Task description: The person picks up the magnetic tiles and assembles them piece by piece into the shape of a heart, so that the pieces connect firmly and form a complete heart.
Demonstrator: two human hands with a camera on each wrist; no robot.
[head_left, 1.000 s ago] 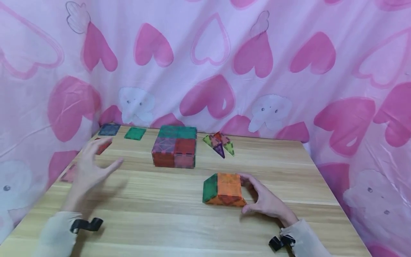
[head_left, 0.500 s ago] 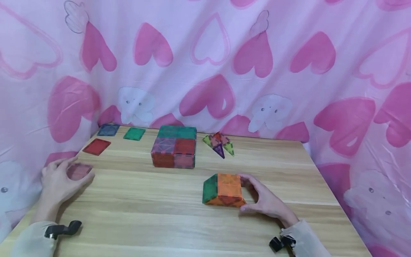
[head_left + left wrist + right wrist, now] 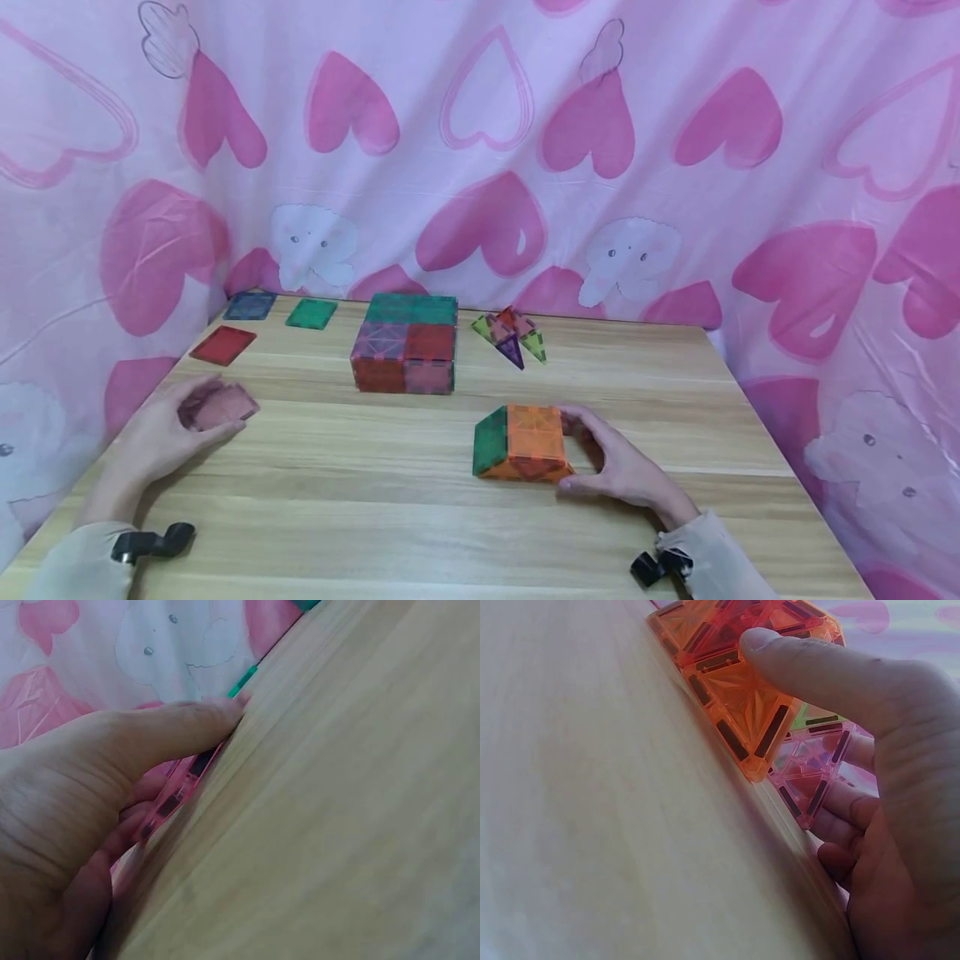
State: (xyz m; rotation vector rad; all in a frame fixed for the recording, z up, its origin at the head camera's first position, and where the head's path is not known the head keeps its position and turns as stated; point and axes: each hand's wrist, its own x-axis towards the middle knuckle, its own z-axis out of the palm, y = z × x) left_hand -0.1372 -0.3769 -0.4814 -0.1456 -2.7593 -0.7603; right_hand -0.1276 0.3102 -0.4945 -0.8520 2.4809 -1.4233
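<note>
My left hand point(image 3: 153, 435) pinches a translucent pink square magnetic tile point(image 3: 231, 406) between thumb and fingers, close over the left side of the table. In the left wrist view, the pink tile point(image 3: 176, 801) is seen edge-on behind the thumb. At the right front, my right hand point(image 3: 621, 467) grips the right end of a small block built of magnetic tiles point(image 3: 536, 435), orange on top with a green sloping side. Up close in the right wrist view, the thumb presses near an orange triangular tile point(image 3: 742, 701), and the fingers lie behind a pink triangular tile point(image 3: 810, 769).
A larger tile box point(image 3: 405, 342) stands at the back centre. Several triangular tiles point(image 3: 510, 333) lie right of it. Loose square tiles lie back left: red point(image 3: 223, 345), blue point(image 3: 251, 305) and green point(image 3: 311, 313). A pink heart-patterned curtain point(image 3: 480, 125) borders the wooden table point(image 3: 360, 517).
My left hand moved left and down to the pink tile, took hold of it, and shifted it rightward. My right hand stays at the tile block.
</note>
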